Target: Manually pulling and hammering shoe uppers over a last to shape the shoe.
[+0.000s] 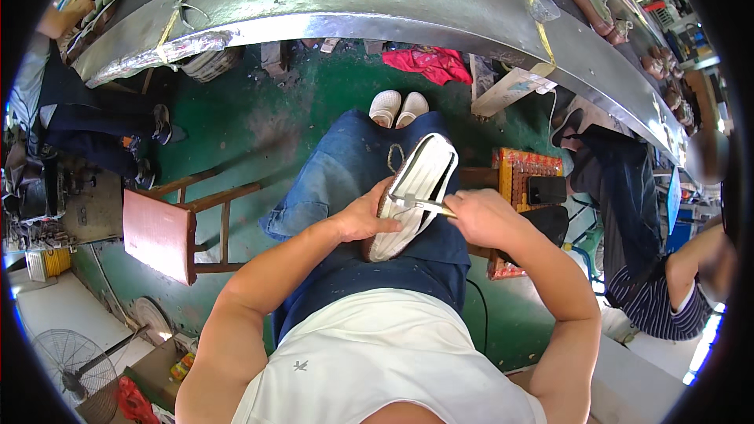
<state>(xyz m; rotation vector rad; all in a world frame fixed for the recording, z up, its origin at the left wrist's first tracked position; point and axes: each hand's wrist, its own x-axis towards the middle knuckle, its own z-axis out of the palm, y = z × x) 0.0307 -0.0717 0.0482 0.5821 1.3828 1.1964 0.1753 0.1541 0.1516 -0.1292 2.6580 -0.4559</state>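
Over my lap is a shoe [426,169] with a whitish underside turned up and a brown edge, its toe pointing away from me. My left hand [367,216] grips its left side near the middle, with the thumb lying across the underside. My right hand [483,217] is closed round a hand tool [420,203] with a narrow metal head and a yellowish handle end. The tool's metal part lies across the middle of the shoe's underside. Its exact kind cannot be made out, and the fingers hide most of the handle.
A metal-edged workbench [314,12] curves across the far side, with brown shoes [589,4] at right. A wooden stool [161,232] stands left; a red-orange seat [514,169] with a black phone [547,190] is at right. People sit on both sides. A fan [72,373] stands lower left.
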